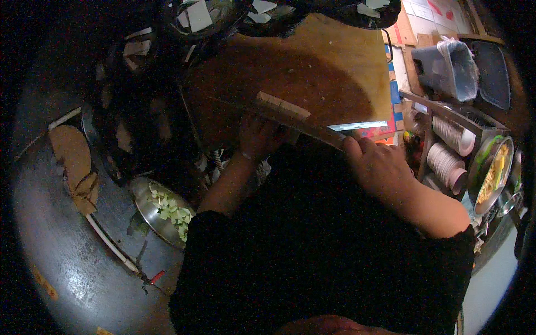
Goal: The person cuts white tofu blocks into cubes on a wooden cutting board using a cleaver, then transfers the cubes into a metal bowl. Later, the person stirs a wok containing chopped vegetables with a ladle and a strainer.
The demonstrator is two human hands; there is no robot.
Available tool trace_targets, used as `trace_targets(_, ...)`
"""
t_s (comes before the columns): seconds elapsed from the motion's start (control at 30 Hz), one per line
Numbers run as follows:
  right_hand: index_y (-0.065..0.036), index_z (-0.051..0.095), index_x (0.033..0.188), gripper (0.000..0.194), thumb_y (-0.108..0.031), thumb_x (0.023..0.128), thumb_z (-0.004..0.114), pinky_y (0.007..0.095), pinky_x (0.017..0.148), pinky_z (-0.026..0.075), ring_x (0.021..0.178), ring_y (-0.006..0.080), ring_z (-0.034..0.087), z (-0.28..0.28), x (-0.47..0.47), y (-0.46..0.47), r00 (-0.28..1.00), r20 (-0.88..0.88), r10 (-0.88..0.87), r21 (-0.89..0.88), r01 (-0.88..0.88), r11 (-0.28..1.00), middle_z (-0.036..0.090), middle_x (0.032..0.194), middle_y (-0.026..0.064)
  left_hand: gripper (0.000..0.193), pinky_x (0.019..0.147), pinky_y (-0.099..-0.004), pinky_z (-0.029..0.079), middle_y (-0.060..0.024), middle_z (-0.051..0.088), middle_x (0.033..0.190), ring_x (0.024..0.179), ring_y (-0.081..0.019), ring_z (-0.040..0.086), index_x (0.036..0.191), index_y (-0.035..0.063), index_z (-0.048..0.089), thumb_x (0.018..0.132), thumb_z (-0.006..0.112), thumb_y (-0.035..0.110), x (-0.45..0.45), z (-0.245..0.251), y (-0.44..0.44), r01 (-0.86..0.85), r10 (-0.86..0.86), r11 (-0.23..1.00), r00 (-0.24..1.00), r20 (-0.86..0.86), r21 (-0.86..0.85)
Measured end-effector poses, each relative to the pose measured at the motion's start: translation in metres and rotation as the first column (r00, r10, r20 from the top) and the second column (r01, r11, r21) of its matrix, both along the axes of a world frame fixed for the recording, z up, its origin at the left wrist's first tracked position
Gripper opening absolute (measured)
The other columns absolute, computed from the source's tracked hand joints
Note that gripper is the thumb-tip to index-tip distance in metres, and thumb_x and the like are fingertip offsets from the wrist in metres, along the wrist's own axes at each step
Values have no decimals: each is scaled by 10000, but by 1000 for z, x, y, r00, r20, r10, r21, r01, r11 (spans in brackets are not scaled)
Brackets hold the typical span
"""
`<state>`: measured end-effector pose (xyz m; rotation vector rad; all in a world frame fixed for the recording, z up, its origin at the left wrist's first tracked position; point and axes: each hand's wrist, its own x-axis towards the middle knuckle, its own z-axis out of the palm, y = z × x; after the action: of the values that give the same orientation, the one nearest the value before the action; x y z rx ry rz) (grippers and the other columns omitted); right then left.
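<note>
My right hand (379,167) is closed around the near end of a long, narrow, brownish flat object (318,130), possibly a knife seen along its edge. It slants away to the upper left over a wooden board (335,54). In deep shadow at the board's near edge lies my left hand (261,136), close to the object's far part; its fingers are too dark to make out. Along the object's far side runs a lighter tan strip (284,104), whose nature is unclear. A pale shiny strip (358,125) marks the board's near right edge.
A steel bowl (144,209) of chopped pale green vegetable pieces (173,213) stands left. Dark round pans (205,29) line the far side. At right are a grey bin (444,67), stacked pale dishes (446,165) and a bowl of yellowish food (494,176). A white hose (111,243) crosses the metal surface.
</note>
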<state>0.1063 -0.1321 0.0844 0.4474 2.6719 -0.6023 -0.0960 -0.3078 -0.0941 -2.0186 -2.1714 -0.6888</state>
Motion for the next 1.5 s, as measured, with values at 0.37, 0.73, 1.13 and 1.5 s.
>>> trace_targets(0.37, -78, 483, 775, 59, -136, 766, 486, 366, 415, 488, 500, 236, 590, 3, -9, 4, 998, -52, 30, 33, -28, 999, 537, 570, 80, 445, 823, -441, 421, -119, 529, 1110, 993, -324, 517, 1099, 171, 555, 714, 656, 371, 1, -2, -8, -28, 29, 997, 1000, 8, -72)
trace_targets(0.73, 16, 401, 959, 166, -68, 818, 425, 414, 548, 498, 697, 337, 622, -15, -21, 20, 990, -137, -10, -165, -13, 986, 580, 799, 194, 332, 792, -450, 440, -104, 568, 1005, 941, -326, 531, 973, 147, 600, 699, 674, 320, 0, 14, 6, -10, 9, 1000, 998, 54, 21)
trace_targets(1.13, -38, 411, 971, 193, -111, 802, 469, 448, 545, 478, 687, 381, 602, -66, -7, 26, 997, -2, 73, -143, -72, 987, 599, 763, 184, 254, 738, -423, 458, -96, 590, 908, 864, -300, 554, 871, 101, 602, 721, 650, 300, 3, 2, -1, 27, -26, 1000, 994, 104, -5)
trace_targets(1.5, -59, 484, 1008, 223, -160, 820, 549, 302, 432, 410, 495, 164, 505, -2, -18, 71, 917, 205, -342, -695, 383, 609, 545, 642, 52, 431, 905, -388, 380, -88, 556, 1133, 1025, -247, 508, 1096, 68, 547, 877, 351, 383, 5, 80, 60, -385, -446, 871, -357, 821, 306)
